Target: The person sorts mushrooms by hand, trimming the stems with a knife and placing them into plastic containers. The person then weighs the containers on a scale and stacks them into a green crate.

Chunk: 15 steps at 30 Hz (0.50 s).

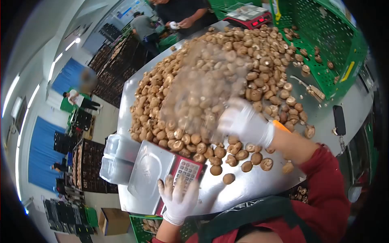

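A large heap of brown mushrooms [158, 109] covers the metal table [206, 198]. My right hand [243, 121], in a white glove, is over the heap's near side, holding a clear plastic tray [198, 89] that is blurred by motion; mushrooms show through it. My left hand [179, 198], also gloved, has its fingers spread over the keypad of a red scale [188, 172]. On the scale's platform lies a clear, empty-looking tray [150, 172]. Several loose mushrooms lie between the heap and the table's near edge.
Stacked clear trays [117, 158] are left of the scale. A green crate [336, 52] lies tipped at the back right, near a knife [312, 89] and a black phone [339, 120]. Across the table, a person [182, 16] works near another red scale [249, 18].
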Tool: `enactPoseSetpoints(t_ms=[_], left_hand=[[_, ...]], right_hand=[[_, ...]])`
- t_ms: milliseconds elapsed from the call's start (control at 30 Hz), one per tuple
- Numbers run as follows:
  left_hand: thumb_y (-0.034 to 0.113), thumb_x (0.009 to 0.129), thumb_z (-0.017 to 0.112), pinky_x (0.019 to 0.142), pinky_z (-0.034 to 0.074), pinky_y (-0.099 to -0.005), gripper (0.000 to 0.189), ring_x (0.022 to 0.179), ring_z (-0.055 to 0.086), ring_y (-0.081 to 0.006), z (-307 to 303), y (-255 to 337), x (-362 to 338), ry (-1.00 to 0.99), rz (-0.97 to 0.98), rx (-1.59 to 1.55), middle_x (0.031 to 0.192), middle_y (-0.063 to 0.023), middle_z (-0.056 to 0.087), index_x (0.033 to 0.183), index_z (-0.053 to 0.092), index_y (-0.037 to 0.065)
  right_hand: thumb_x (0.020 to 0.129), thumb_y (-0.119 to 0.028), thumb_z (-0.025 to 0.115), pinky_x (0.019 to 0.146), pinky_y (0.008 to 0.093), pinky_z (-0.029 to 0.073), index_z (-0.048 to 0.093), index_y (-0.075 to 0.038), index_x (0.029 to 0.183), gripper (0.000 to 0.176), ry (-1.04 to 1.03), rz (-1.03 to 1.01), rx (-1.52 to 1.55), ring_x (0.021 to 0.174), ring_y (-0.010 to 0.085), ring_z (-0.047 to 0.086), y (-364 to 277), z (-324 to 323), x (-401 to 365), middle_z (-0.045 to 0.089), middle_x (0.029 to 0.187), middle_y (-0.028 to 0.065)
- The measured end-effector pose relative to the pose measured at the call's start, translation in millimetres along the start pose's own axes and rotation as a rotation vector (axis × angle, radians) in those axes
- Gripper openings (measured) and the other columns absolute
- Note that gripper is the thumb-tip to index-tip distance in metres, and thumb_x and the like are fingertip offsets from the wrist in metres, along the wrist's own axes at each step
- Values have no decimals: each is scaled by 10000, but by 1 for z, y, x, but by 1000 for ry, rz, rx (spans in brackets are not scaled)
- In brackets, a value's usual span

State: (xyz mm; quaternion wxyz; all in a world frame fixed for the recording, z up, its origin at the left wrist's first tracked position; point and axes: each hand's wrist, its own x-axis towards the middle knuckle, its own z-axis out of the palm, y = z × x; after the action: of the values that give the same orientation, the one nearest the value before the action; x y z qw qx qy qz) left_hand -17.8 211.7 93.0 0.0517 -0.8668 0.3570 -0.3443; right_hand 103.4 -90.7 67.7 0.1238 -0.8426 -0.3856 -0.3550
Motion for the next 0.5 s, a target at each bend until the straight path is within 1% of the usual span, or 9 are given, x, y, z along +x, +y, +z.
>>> enactPoseSetpoints(t_ms=[33, 100, 133, 200, 233, 267, 300, 400, 500], left_hand=[[178, 756, 722, 1101, 258, -656, 469, 1328, 391, -437, -7, -3, 4, -134, -78, 27, 1343, -163, 501, 1202, 597, 102], [215, 756, 729, 1118, 211, -664, 443, 1359, 370, -405, -24, -7, 15, -413, -222, 52, 1359, -141, 496, 1169, 609, 106], [171, 794, 691, 1141, 204, -615, 302, 1239, 502, -317, -27, -9, 15, -449, -330, 45, 1203, -115, 580, 1080, 627, 102], [107, 795, 640, 1130, 253, -571, 275, 1079, 560, -291, -11, -32, -39, -536, -415, -17, 1058, -93, 595, 1070, 627, 112], [75, 796, 614, 1124, 278, -549, 273, 999, 590, -278, -3, -40, -63, -581, -454, -48, 986, -82, 602, 1065, 627, 116], [14, 800, 571, 1104, 317, -519, 203, 884, 582, -267, 2, -41, -73, -442, -449, -59, 850, -71, 572, 986, 610, 86], [14, 798, 571, 1100, 322, -516, 206, 893, 582, -272, 5, -43, -80, -441, -471, -42, 859, -77, 572, 990, 604, 81], [1, 800, 558, 1094, 331, -516, 229, 919, 577, -299, 3, -53, -96, -447, -565, -47, 890, -102, 567, 1021, 568, 60], [-24, 808, 539, 1107, 310, -532, 313, 934, 567, -315, 11, -67, -108, -442, -646, -131, 899, -117, 559, 1115, 552, 38]], right_hand=[[806, -138, 553, 1044, 441, 407, 650, -167, 895, 135, -81, -90, 35, 941, 198, 617, -25, 17, 12, 612, 872, -5], [813, -152, 553, 1079, 437, 388, 647, -147, 903, 130, 31, -186, 268, 1010, 194, 616, -68, 42, 30, 618, 908, 8], [815, -157, 553, 1093, 439, 377, 645, -134, 916, 138, 44, -207, 303, 1053, 193, 605, -83, 52, 37, 621, 942, 21], [821, -158, 548, 1109, 435, 368, 635, -108, 972, 181, 37, -204, 350, 1141, 209, 574, -108, 75, 40, 623, 1047, 43], [823, -158, 547, 1097, 428, 377, 632, -106, 977, 183, 60, -163, 325, 1143, 214, 572, -112, 76, 38, 619, 1062, 45], [825, -159, 547, 1086, 421, 386, 628, -103, 982, 185, 80, -119, 297, 1146, 220, 569, -114, 77, 36, 615, 1076, 46], [827, -159, 546, 1074, 414, 395, 625, -101, 986, 186, 95, -75, 269, 1148, 225, 567, -114, 77, 33, 612, 1090, 48], [779, -163, 609, 821, 401, 491, 667, -106, 960, 198, -57, 210, 239, 991, 273, 619, -75, 39, 5, 631, 1089, 100], [754, -130, 643, 867, 434, 488, 633, -44, 990, 252, 16, 579, 29, 1000, 354, 593, -37, 9, -66, 620, 1080, 151]])
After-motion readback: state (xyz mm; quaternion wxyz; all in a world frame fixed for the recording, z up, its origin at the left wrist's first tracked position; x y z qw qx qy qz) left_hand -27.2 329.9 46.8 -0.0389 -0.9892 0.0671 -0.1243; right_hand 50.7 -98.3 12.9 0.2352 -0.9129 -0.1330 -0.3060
